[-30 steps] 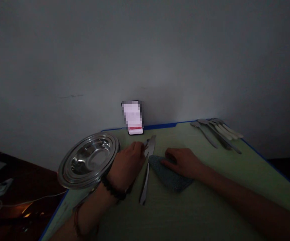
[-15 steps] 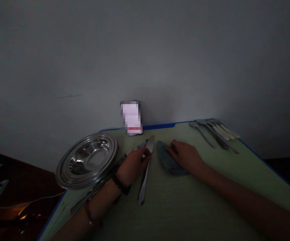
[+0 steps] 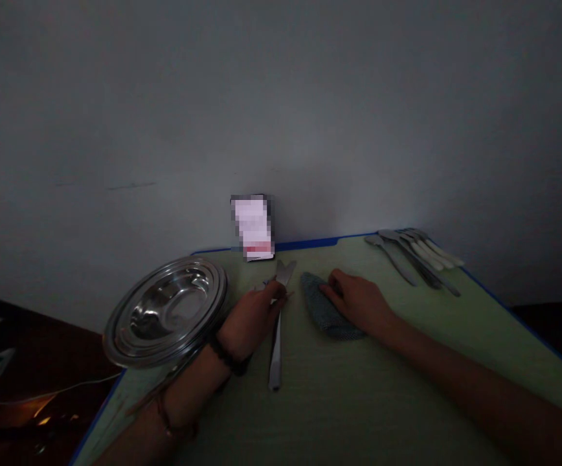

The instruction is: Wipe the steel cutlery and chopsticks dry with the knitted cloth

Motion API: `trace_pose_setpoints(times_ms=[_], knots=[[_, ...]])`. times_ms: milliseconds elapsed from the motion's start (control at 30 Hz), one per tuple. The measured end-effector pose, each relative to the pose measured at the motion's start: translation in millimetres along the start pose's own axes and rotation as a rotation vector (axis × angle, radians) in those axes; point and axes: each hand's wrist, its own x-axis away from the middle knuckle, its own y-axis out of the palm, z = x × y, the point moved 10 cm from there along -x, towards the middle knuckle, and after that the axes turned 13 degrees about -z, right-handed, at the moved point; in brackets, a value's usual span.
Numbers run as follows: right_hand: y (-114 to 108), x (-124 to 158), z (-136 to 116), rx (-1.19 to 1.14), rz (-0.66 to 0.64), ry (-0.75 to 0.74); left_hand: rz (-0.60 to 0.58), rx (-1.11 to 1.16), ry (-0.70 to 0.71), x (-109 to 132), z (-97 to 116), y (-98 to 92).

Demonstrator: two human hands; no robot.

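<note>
My left hand (image 3: 254,318) is closed, with thumb and fingertips pinched at the blade end of a silver table knife (image 3: 275,362). Two blade tips cross in a V just beyond those fingers, so a second knife seems to lie there, mostly hidden by the hand. My right hand (image 3: 359,299) has its fingers bent and pressed on a folded grey-blue cloth (image 3: 317,307), which lies flat on the table to the right of the knives. Under my left forearm a long thin handle (image 3: 147,401) shows in part.
Stacked steel bowls or deep plates (image 3: 118,323) stand at the left. Several spoons and forks (image 3: 410,259), some with white handles, lie at the back right. A phone (image 3: 254,226) leans on the wall (image 3: 359,129) behind the pale green, blue-edged table (image 3: 359,401).
My left hand has shifted slightly left, and the knife has swung a little more upright. A second blade tip now shows beside the first. My right hand and the cloth have barely moved.
</note>
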Motion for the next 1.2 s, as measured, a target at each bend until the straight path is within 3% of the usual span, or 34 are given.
trace_pose_setpoints(times_ms=[133,233,400,500,567,733,800,933,1033,1200], knots=[[-6,3,-13,0.039,0.064,-0.100,0.172,0.181,0.054,6,7,-23.1],[-6,5,-23,0.063,0.040,-0.178,0.305,0.393,0.081,17,11,-46.4],[-4,5,-20,0.007,-0.001,-0.156,0.381,0.868,0.145,41,17,-80.0],[-2,4,-18,-0.001,-0.007,-0.145,0.512,1.085,0.243,58,17,-104.1],[-2,3,-19,-0.012,-0.009,-0.151,0.574,1.199,0.292,62,15,-109.6],[-2,10,-26,-0.017,-0.096,-0.227,0.691,1.384,0.328,53,4,-92.5],[-3,18,-32,0.035,-0.146,-0.271,0.669,1.430,0.304,46,3,-80.8],[-7,32,-43,0.142,-0.194,-0.363,0.484,1.533,0.256,30,7,-58.2],[-12,23,-39,0.073,-0.211,-0.340,0.395,1.536,0.189,23,2,-43.4],[-20,-6,-2,-0.501,-0.154,-0.139,0.020,1.430,0.020,6,3,2.8]])
